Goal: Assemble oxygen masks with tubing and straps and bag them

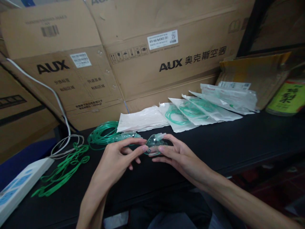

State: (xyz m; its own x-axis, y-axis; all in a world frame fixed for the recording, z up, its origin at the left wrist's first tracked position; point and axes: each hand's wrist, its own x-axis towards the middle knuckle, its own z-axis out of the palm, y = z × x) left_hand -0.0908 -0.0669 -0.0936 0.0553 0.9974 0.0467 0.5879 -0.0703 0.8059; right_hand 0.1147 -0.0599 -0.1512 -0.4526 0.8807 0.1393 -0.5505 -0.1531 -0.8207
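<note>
A clear plastic oxygen mask sits between my two hands above the black table. My left hand pinches its left edge with thumb and forefinger. My right hand grips the mask's right side, fingers closed round it. Green tubing trails from the mask to a coil lying on the table just left of my hands.
Green elastic straps lie at the left, beside a white power strip and its cables. Sealed packets of green tubing fan out behind my hands. Large AUX cardboard boxes wall the back; a green bottle stands at the right.
</note>
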